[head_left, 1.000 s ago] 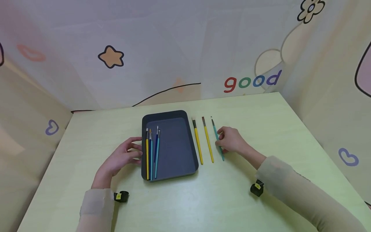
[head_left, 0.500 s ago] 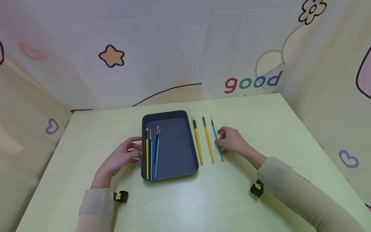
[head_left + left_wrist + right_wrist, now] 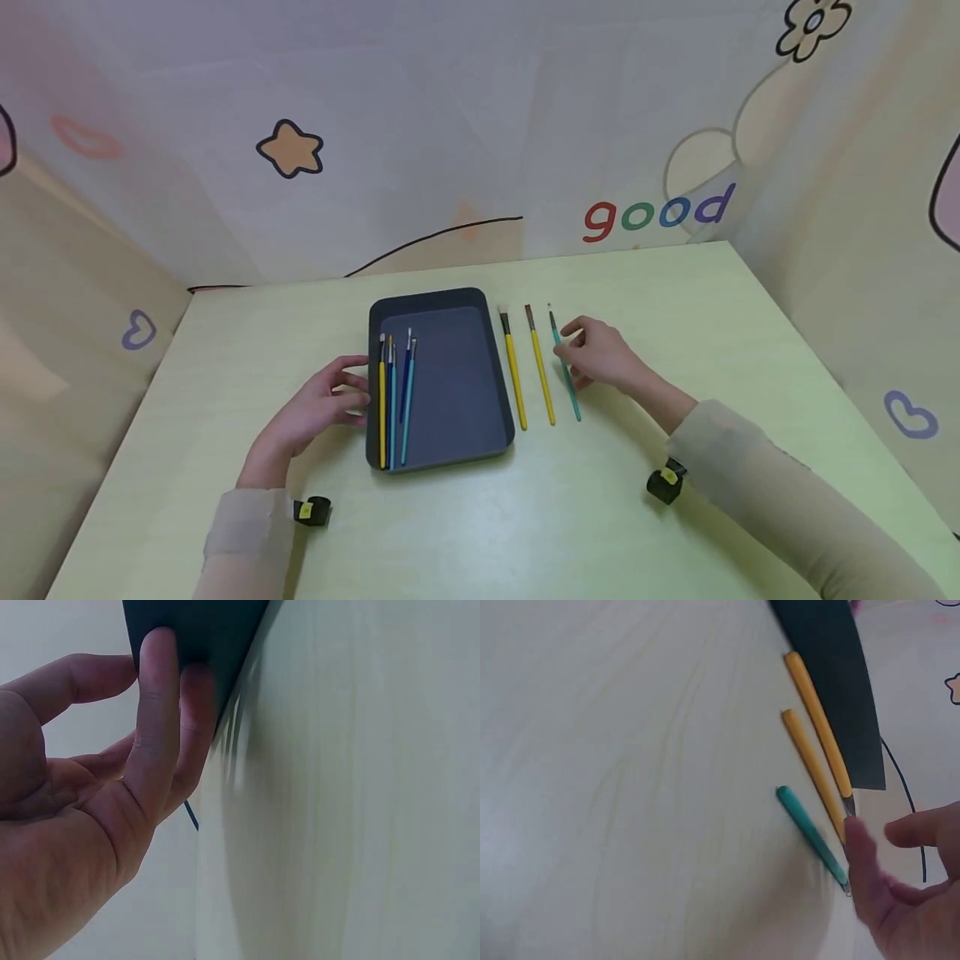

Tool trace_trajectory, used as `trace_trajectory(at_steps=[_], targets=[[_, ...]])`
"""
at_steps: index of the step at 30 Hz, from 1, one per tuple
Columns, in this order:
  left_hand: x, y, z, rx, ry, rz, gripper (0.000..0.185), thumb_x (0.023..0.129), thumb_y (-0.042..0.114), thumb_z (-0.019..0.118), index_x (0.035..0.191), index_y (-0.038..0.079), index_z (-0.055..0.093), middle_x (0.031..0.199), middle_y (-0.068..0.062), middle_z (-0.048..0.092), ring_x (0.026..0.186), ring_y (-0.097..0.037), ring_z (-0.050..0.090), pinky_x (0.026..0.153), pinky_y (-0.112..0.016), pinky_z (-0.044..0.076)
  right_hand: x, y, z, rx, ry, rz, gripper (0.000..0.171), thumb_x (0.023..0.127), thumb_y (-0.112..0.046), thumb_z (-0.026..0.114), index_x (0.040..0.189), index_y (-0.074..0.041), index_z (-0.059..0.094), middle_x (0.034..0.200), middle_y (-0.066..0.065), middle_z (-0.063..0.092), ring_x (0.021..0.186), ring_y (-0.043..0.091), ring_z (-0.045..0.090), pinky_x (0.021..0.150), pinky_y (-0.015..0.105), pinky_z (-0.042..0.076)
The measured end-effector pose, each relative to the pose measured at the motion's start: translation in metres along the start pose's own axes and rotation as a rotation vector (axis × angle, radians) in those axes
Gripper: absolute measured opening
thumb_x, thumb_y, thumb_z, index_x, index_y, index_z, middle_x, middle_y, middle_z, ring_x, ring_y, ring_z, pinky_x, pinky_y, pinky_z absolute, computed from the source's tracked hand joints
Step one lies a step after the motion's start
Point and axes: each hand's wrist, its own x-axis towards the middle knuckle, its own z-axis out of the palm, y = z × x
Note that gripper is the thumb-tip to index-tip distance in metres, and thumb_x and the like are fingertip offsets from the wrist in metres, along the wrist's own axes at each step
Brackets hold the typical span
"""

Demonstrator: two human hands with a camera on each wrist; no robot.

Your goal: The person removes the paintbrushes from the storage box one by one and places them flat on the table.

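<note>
Your right hand point(image 3: 597, 356), fingers spread, pinches nothing beside the teal paintbrush point(image 3: 573, 403) right of the tray point(image 3: 457, 392); your left hand point(image 3: 318, 404), also spread, touches the tray's left wall. Work looks partway: five paintbrushes point(image 3: 382, 408) inside the tray, the teal and two yellow paintbrushes point(image 3: 514, 375) outside.

Head view: soft, diffuse light; pale glare whitens the near part of the table point(image 3: 495, 533), and faint shadows fall beside the sleeves point(image 3: 247, 533). Left wrist view: dimmer, with a soft-edged shadow beside the dark tray point(image 3: 214, 630). Right wrist view: hazy, the right hand point(image 3: 919, 907) blurred at a fingertip.
</note>
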Motion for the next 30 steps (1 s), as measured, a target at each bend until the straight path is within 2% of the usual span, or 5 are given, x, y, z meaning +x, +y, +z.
trace_trajectory(at_steps=[5, 11, 20, 25, 30], targets=[[0.0, 0.0, 0.0, 0.001, 0.001, -0.004, 0.063, 0.1, 0.005, 0.057, 0.157, 0.002, 0.029, 0.129, -0.028, 0.047, 0.104, -0.035, 0.06, 0.084, -0.042, 0.061, -0.002, -0.014, 0.002, 0.22, -0.041, -0.08, 0.037, 0.103, -0.013, 0.06, 0.132, 0.008, 0.052, 0.106, 0.026, 0.06, 0.073, 0.023, 0.064, 0.068, 0.037, 0.063], [0.0, -0.002, -0.001, 0.006, -0.002, -0.002, 0.064, 0.1, 0.005, 0.058, 0.157, 0.002, 0.029, 0.128, -0.027, 0.047, 0.102, -0.034, 0.06, 0.083, -0.041, 0.062, -0.003, -0.031, 0.01, 0.377, -0.191, -0.129, 0.039, 0.104, -0.01, 0.059, 0.134, 0.012, 0.051, 0.114, 0.029, 0.063, 0.091, 0.027, 0.069, 0.082, 0.044, 0.061], [0.0, -0.002, 0.001, 0.009, -0.009, -0.009, 0.064, 0.101, 0.006, 0.058, 0.158, 0.003, 0.028, 0.129, -0.027, 0.046, 0.103, -0.034, 0.06, 0.084, -0.042, 0.061, -0.004, -0.051, 0.033, 0.406, -0.402, -0.151, 0.044, 0.105, -0.01, 0.057, 0.141, 0.013, 0.046, 0.123, 0.026, 0.065, 0.113, 0.036, 0.067, 0.092, 0.047, 0.058], [0.001, -0.001, 0.001, 0.003, -0.01, -0.003, 0.064, 0.1, 0.005, 0.057, 0.157, 0.003, 0.029, 0.128, -0.028, 0.046, 0.103, -0.034, 0.06, 0.083, -0.042, 0.061, -0.004, -0.059, 0.048, 0.411, -0.472, -0.156, 0.048, 0.106, -0.007, 0.055, 0.147, 0.012, 0.04, 0.135, 0.031, 0.058, 0.12, 0.036, 0.064, 0.097, 0.043, 0.055], [0.0, -0.002, 0.002, -0.005, -0.011, 0.004, 0.063, 0.1, 0.005, 0.056, 0.157, 0.002, 0.029, 0.128, -0.028, 0.046, 0.103, -0.034, 0.06, 0.084, -0.042, 0.061, -0.004, -0.062, 0.064, 0.388, -0.498, -0.144, 0.049, 0.105, -0.006, 0.056, 0.147, 0.013, 0.04, 0.138, 0.03, 0.055, 0.124, 0.037, 0.061, 0.1, 0.042, 0.054]])
